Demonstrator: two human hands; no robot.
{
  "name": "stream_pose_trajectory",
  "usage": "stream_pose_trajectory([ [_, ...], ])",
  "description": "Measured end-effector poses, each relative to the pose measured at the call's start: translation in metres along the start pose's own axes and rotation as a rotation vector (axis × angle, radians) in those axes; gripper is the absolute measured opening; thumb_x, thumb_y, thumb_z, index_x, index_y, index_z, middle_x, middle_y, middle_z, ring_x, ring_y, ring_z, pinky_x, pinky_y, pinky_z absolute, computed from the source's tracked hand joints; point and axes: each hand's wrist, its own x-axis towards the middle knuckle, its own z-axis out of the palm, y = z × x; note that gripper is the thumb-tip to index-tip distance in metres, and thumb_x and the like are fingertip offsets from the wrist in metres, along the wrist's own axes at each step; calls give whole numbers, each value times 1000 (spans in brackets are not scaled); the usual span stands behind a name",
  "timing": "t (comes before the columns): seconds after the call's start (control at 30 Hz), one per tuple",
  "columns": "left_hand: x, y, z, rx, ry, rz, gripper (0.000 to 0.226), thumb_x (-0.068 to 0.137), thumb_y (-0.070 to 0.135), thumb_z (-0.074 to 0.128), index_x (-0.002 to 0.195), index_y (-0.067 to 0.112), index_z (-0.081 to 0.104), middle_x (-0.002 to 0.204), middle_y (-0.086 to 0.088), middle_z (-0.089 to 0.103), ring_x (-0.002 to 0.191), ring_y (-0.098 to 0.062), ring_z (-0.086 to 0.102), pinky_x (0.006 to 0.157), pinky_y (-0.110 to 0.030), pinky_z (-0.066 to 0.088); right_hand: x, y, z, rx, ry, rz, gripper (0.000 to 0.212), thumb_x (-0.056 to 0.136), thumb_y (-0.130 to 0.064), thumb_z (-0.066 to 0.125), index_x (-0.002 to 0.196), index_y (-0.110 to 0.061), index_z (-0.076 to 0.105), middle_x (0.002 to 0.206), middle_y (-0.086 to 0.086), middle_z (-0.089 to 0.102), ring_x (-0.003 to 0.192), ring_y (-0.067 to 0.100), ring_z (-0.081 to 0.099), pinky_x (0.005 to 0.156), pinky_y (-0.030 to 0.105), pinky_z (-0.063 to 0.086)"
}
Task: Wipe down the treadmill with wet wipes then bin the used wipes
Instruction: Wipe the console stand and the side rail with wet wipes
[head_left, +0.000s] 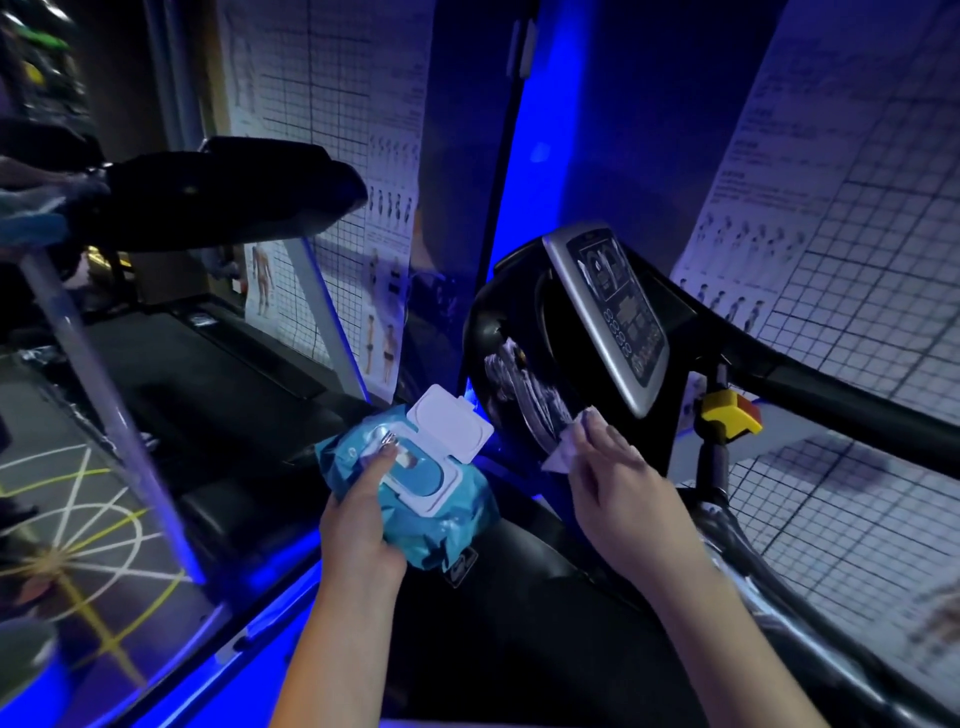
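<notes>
Left hand (363, 519): the wipe pack (431, 525) is gripped from its 7 o'clock end. The thumb is laid straight along the top, its tip touching the edge of the dispensing opening; the remaining fingers (382, 467) are wrapped under the pack and mostly hidden. The white lid (451, 428) is flipped open, hinged back toward 1 o'clock.

Right hand (618, 483): the fingers (597, 441) are lightly bent and closed on a bunched wet wipe (563, 441). The wipe is pressed against the black housing (511, 332) of the treadmill, with white corners protruding at 12 and 7 o'clock of the fingertips.

Wet streaks (519, 395) are seen on the housing at 10 o'clock from the wipe, touching it. The silver console panel (618, 317) stands just beside the wipe at 1 o'clock. A yellow safety key (727, 418) is mounted at 3 o'clock from the fingertips, apart from them.

The pack is held at 9 o'clock from the wipe, near but not touching. A second treadmill (223, 192) is noted at 10 o'clock of the view. Gridded exercise posters (857, 260) hang behind. Blue light runs along the wall.
</notes>
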Motion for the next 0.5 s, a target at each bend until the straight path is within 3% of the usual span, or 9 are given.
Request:
stream_pose_trajectory([
  [0.17,3,-1,-5,11,3,-5,48,80,19,90,125,15,75,113,-13,79,102,-36,77,99,-65,55,34,-12,14,-44,-59,41,57,108,-32,28,161,-14,16,168,6,14,154,24,19,122,37,21],
  [0.27,0,-5,1,29,-22,-18,47,81,16,87,126,15,74,112,-13,79,101,-36,78,98,-64,56,49,-20,22,-82,-61,62,61,106,-18,29,161,-8,4,169,12,6,155,27,11,125,38,11],
  [0.4,-4,-10,5,60,-60,-31,47,82,15,86,127,16,74,113,-13,79,99,-35,78,94,-60,59,24,-14,25,-103,4,51,72,96,-2,39,160,-4,6,168,13,6,155,27,10,125,36,8],
  [0.5,-3,-8,5,61,-75,-19,43,84,13,85,125,16,75,112,-12,80,99,-33,78,93,-58,60,-15,4,30,-135,98,62,79,83,10,54,156,-1,25,164,15,21,151,31,25,120,36,11],
])
